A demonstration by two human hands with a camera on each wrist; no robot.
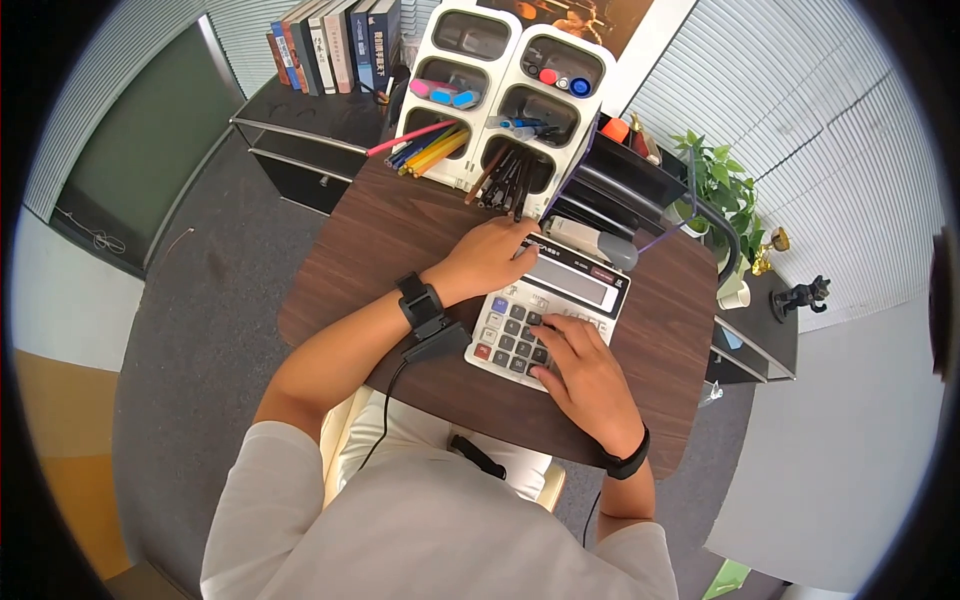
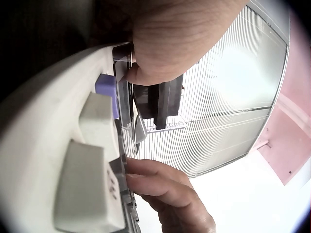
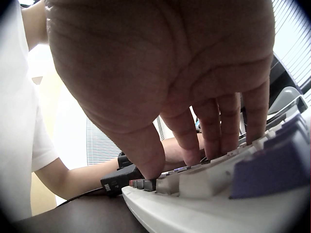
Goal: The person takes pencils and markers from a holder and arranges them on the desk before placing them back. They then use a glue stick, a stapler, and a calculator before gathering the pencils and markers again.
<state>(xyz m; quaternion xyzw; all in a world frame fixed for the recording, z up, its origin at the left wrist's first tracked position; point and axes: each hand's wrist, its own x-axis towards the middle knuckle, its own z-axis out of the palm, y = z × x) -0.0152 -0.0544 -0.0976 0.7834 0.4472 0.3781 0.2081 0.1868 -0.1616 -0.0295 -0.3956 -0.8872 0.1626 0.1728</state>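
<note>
A white desktop calculator (image 1: 568,282) with dark, pale, blue and red keys lies on the brown wooden table (image 1: 350,240). My left hand (image 1: 482,262) holds its upper left corner, the thumb on the face beside the display and the other fingers at the far edge. Over the lower keys is my right hand (image 1: 590,380), with thumb and fingertips down on the keypad and fingers loosely bent. In the right wrist view, the palm (image 3: 165,68) arches above the calculator's side edge (image 3: 194,211). The left wrist view has large keys (image 2: 87,189) close up, with right fingers (image 2: 160,187) beyond them.
Just behind the calculator lies a grey and white object (image 1: 592,243). A white organizer (image 1: 508,75) at the back holds colored pencils (image 1: 440,152), dark pens (image 1: 508,180) and markers. Books (image 1: 335,50) stand back left; a plant (image 1: 720,175) and a black figurine (image 1: 800,297) are at right.
</note>
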